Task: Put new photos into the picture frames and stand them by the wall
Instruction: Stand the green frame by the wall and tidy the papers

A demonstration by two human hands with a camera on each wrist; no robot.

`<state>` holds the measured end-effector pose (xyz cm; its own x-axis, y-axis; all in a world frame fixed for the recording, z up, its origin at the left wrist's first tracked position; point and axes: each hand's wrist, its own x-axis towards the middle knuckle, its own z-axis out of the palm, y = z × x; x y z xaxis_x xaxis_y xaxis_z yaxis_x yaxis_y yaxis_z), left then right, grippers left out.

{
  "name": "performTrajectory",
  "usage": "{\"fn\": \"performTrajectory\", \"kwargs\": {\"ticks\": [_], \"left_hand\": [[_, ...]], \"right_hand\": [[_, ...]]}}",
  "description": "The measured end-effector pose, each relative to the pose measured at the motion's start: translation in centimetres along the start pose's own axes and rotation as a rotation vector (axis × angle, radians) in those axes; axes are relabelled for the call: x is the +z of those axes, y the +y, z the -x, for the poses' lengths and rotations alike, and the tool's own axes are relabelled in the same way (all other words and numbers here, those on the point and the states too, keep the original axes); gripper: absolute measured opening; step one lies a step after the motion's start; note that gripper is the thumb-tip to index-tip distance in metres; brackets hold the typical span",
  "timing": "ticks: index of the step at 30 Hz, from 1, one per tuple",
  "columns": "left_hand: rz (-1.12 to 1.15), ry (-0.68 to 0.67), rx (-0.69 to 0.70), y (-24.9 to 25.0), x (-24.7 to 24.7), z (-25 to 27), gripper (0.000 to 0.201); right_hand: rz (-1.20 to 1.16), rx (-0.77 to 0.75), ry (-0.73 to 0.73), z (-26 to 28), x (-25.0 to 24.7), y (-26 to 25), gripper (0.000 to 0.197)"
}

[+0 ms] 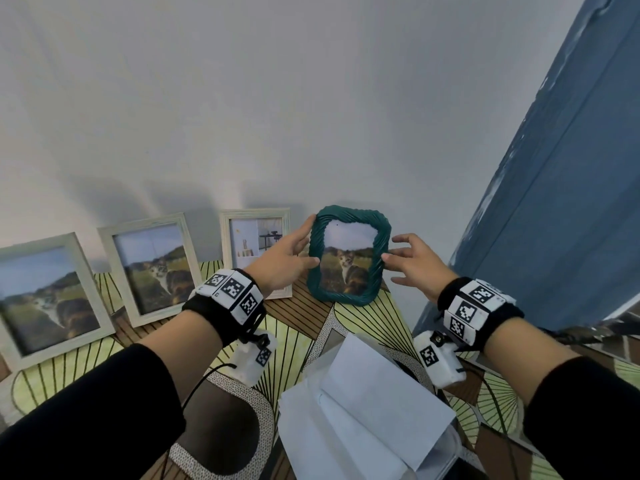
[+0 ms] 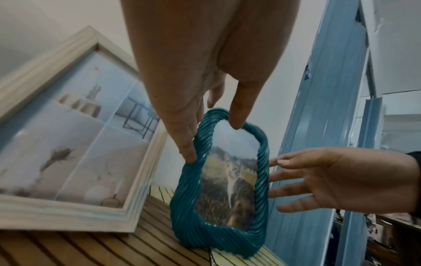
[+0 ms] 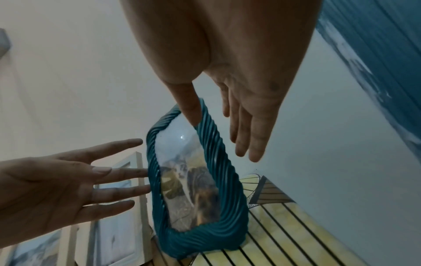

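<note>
Against the pale wall (image 1: 311, 98), on a patterned bench (image 1: 363, 320), the teal frame (image 1: 349, 258) stands upright with its long axis vertical, at the right end of a row of three white frames (image 1: 145, 268). It sits between the hands: the left hand (image 1: 284, 261) has straight fingers touching the frame's left edge and top corner, while the right hand (image 1: 415, 265) is spread wide just beside the right edge. The wrist views show what the head view cannot settle: the left fingers (image 2: 189, 144) resting on the rim without curling round it, and the right fingers (image 3: 252, 136) apart from it, though whether the right thumb touches the rim cannot be told.
</note>
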<state>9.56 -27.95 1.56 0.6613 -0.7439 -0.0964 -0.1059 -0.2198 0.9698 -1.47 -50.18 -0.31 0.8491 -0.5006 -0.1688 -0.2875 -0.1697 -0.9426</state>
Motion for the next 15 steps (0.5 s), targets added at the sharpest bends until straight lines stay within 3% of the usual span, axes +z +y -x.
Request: {"fn": "performTrajectory", "kwargs": {"ticks": [4,10,15], "left_hand": [[-0.135,0.017,-0.005,0.9,-0.6,3.0,0.073],[-0.176,0.016,0.006,-0.1,-1.9,8.6,0.056],[-0.382,-0.033,-0.113,-2.7,-1.4,12.6,0.04]], "right_hand": [[0.112,0.034,-0.048,3.6,-0.7,-0.2,0.043],[0.319,-0.048,-0.109,9.4,-1.0,0.2,0.041],[0.405,-0.111,-0.242,14.4,-0.8,1.3,0.027]]}}
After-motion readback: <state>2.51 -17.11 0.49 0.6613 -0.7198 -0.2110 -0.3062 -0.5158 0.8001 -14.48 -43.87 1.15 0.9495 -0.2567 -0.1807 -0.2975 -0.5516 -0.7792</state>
